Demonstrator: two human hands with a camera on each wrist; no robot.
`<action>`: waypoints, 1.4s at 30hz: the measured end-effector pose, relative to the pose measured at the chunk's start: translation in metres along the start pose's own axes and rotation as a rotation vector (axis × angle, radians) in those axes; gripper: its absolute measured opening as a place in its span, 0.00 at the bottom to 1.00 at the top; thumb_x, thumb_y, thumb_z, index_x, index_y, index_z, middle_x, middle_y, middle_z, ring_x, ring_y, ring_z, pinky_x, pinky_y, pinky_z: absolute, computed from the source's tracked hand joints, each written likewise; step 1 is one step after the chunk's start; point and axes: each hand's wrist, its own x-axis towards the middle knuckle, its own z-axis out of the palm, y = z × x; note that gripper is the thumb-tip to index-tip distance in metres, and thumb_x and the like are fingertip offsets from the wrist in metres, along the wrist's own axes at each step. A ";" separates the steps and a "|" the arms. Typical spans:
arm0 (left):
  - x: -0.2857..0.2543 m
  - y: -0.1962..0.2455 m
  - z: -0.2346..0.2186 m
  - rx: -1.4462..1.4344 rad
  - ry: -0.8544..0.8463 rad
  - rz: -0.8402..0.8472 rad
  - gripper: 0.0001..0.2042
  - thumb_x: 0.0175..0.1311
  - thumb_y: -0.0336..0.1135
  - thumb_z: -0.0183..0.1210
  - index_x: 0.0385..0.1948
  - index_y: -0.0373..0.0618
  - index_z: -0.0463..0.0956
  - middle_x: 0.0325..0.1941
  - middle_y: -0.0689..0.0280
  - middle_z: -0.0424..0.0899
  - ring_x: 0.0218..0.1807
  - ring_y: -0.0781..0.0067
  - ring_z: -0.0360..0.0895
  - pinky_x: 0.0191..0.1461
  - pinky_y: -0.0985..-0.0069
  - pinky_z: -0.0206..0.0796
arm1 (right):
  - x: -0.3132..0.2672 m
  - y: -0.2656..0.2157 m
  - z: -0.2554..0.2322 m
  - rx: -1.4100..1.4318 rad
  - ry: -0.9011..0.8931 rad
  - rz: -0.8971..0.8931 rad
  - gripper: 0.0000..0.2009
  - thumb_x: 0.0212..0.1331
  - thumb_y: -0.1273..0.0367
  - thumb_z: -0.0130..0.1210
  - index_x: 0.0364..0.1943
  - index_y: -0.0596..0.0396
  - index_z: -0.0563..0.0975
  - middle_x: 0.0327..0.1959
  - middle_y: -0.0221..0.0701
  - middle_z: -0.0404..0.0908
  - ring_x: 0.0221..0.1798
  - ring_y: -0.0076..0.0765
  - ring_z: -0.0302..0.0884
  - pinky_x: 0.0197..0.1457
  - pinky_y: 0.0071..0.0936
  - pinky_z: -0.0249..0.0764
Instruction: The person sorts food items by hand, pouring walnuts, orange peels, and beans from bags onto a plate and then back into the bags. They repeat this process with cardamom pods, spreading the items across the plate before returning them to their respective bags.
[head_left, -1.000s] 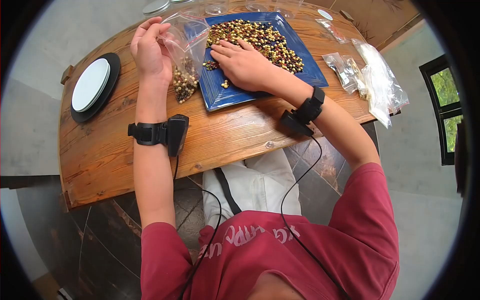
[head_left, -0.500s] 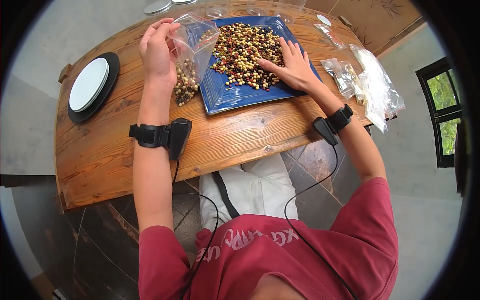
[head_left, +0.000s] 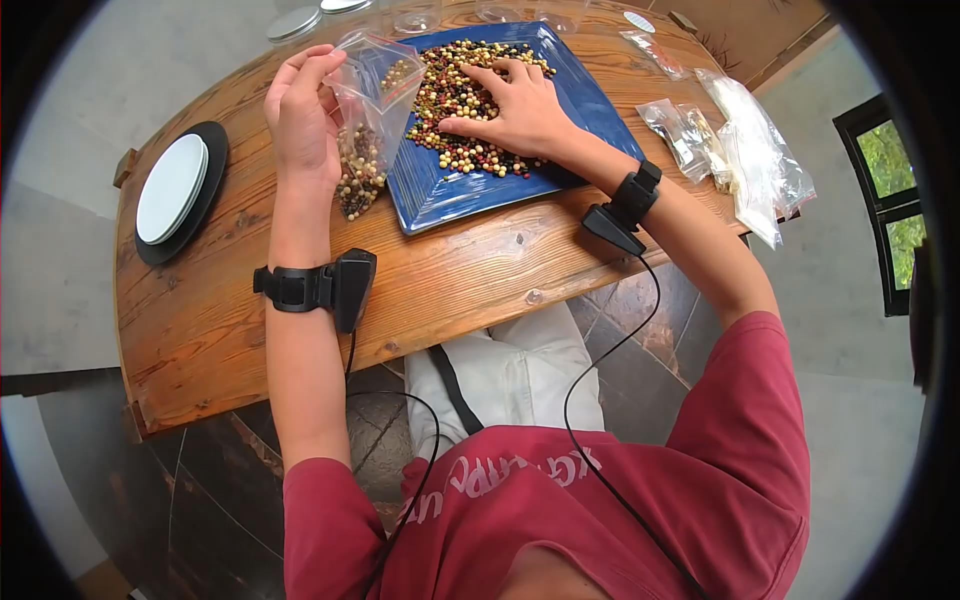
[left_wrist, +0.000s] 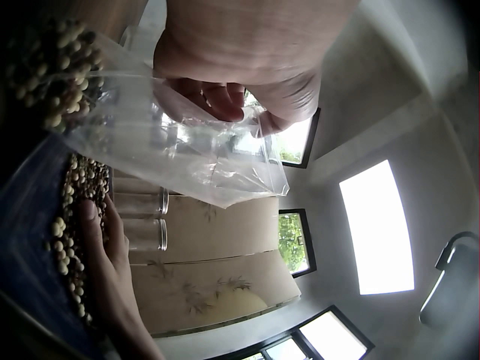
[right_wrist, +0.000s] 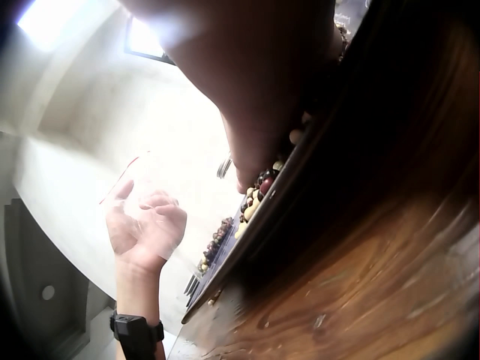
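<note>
Hands (head_left: 527, 112) closer together, containers (left_wrist: 142, 233) beyond plate (head_left: 601, 118)

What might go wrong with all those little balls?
The left hand pinches the clear bag near its top, so if that grip slipped, the bag might tip and spill. The right hand is spread over the loose balls on the blue plate; a big push might send some rolling over the rim onto the table.
</note>
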 end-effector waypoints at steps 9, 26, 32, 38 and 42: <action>-0.012 -0.008 0.012 0.271 -0.182 -0.082 0.24 0.60 0.29 0.68 0.56 0.37 0.70 0.39 0.60 0.86 0.34 0.72 0.85 0.39 0.75 0.81 | 0.008 -0.002 0.001 0.061 0.023 -0.138 0.28 0.66 0.40 0.55 0.53 0.49 0.80 0.49 0.46 0.78 0.55 0.53 0.77 0.58 0.47 0.75; -0.014 -0.022 0.023 0.269 -0.097 0.017 0.25 0.59 0.30 0.72 0.56 0.37 0.70 0.42 0.60 0.87 0.39 0.75 0.84 0.40 0.76 0.80 | 0.032 -0.017 0.001 0.556 0.194 0.058 0.16 0.71 0.59 0.54 0.38 0.58 0.84 0.29 0.51 0.84 0.36 0.61 0.83 0.44 0.47 0.78; -0.018 -0.031 0.027 0.275 -0.090 0.017 0.24 0.61 0.28 0.72 0.57 0.36 0.71 0.51 0.58 0.83 0.47 0.72 0.82 0.49 0.72 0.81 | 0.046 -0.016 -0.008 1.063 0.123 0.351 0.20 0.77 0.55 0.50 0.32 0.57 0.77 0.21 0.23 0.72 0.19 0.17 0.64 0.22 0.20 0.59; -0.020 -0.041 0.030 0.263 -0.075 0.059 0.23 0.57 0.25 0.73 0.51 0.36 0.73 0.47 0.58 0.81 0.43 0.71 0.85 0.42 0.75 0.83 | 0.058 -0.021 -0.020 1.566 0.140 0.446 0.14 0.77 0.59 0.48 0.38 0.55 0.76 0.27 0.26 0.74 0.22 0.20 0.69 0.23 0.19 0.64; -0.019 -0.045 0.031 0.268 -0.089 0.050 0.22 0.57 0.25 0.73 0.51 0.36 0.73 0.47 0.58 0.81 0.42 0.70 0.85 0.44 0.74 0.82 | 0.068 -0.050 -0.031 1.579 0.230 0.572 0.17 0.79 0.55 0.44 0.33 0.48 0.72 0.20 0.23 0.67 0.16 0.21 0.62 0.17 0.22 0.58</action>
